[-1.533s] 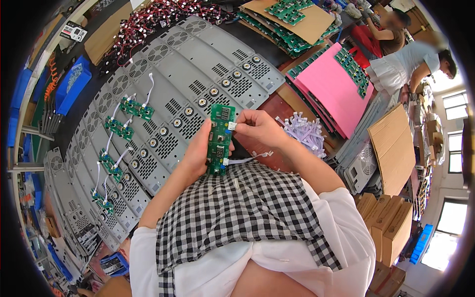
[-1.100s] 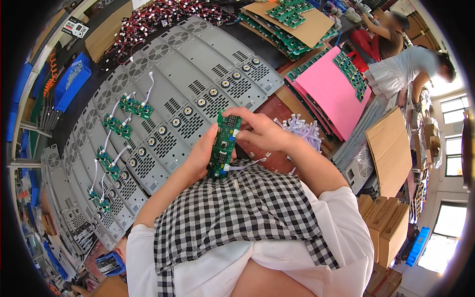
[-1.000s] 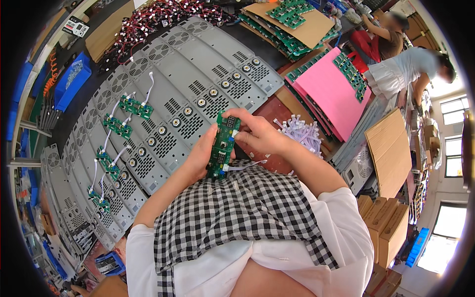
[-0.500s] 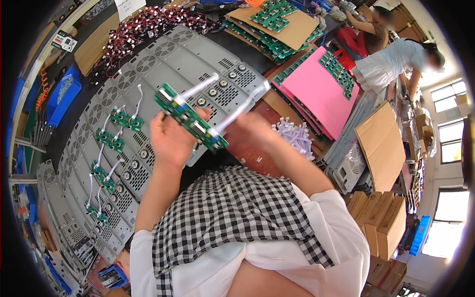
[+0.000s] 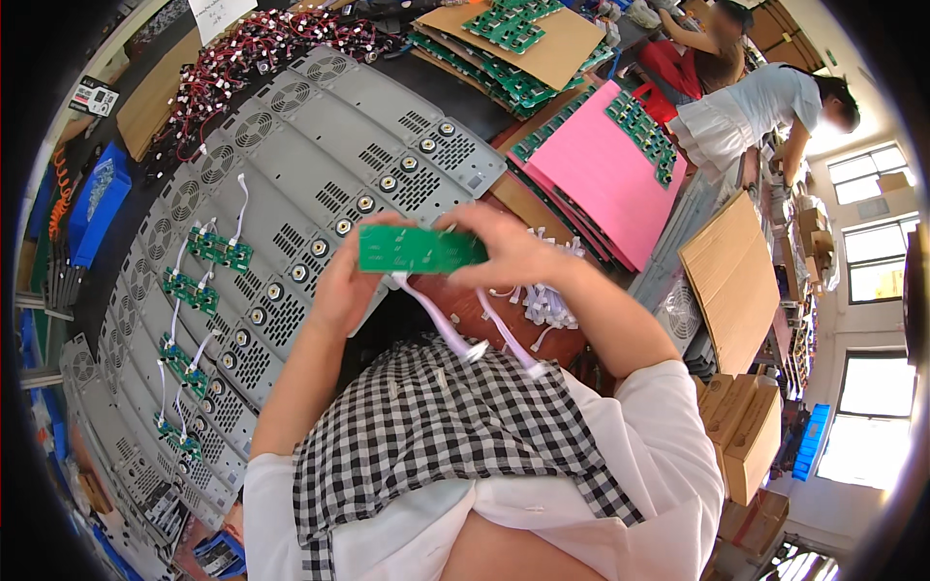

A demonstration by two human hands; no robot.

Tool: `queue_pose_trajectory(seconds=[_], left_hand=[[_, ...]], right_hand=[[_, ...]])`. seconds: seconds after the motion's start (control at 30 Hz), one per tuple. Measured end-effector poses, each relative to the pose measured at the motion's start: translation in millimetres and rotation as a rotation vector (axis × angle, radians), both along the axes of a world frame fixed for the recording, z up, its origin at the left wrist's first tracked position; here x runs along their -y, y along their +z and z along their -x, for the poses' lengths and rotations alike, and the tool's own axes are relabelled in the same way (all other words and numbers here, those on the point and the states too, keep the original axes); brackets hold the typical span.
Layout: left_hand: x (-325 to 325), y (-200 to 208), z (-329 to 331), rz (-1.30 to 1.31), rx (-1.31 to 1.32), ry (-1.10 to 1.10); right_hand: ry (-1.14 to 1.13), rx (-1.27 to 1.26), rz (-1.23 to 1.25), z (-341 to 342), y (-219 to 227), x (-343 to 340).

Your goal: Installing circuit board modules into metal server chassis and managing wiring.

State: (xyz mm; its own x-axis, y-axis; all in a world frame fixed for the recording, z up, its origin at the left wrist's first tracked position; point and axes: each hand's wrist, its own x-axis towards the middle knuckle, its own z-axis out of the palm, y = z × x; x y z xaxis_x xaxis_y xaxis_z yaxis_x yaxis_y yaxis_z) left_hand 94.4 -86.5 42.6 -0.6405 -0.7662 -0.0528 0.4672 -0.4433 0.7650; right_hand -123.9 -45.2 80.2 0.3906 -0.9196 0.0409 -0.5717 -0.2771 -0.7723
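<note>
A green circuit board (image 5: 412, 250) is held up in front of me, its flat back side facing me. My left hand (image 5: 345, 281) grips its left end, and my right hand (image 5: 509, 247) is closed around the right end. Two white cables (image 5: 436, 315) hang from the board toward my checked apron, their plugs at the loose ends. Beneath the hands lie grey metal panels (image 5: 320, 174) with round vents and brass-coloured fittings. Several more circuit boards (image 5: 219, 250), linked by white cables, rest on the panels to the left.
A pile of white cables (image 5: 552, 302) lies right of my hands. Beyond are a pink sheet (image 5: 605, 184) with boards and a stack of cardboard (image 5: 552, 44). Red-and-black wires (image 5: 228, 82) heap at the far side; a blue bin (image 5: 100, 205) stands left. Two people are at work far right.
The board has turned over from its component side to its back, and its cables now hang toward me. My right hand has come from the cable onto the board's right end.
</note>
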Motion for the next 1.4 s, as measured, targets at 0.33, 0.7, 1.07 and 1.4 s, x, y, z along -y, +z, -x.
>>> queue_pose_trajectory(seconds=[0.33, 0.7, 1.07, 1.4], left_hand=[[4, -6, 68, 1.13, 1.055, 0.009], [22, -41, 87, 0.862, 0.858, 0.349], [52, -87, 111, 1.256, 1.337, 0.261], [47, -95, 114, 1.222, 1.217, 0.264]], right_hand=[[0.274, -0.625, 0.431, 43, 2, 30], [0.149, -0.406, 0.399, 88, -4, 65], [0.28, -0.669, 0.264, 93, -87, 112], [0.287, -0.674, 0.331, 97, -92, 118]])
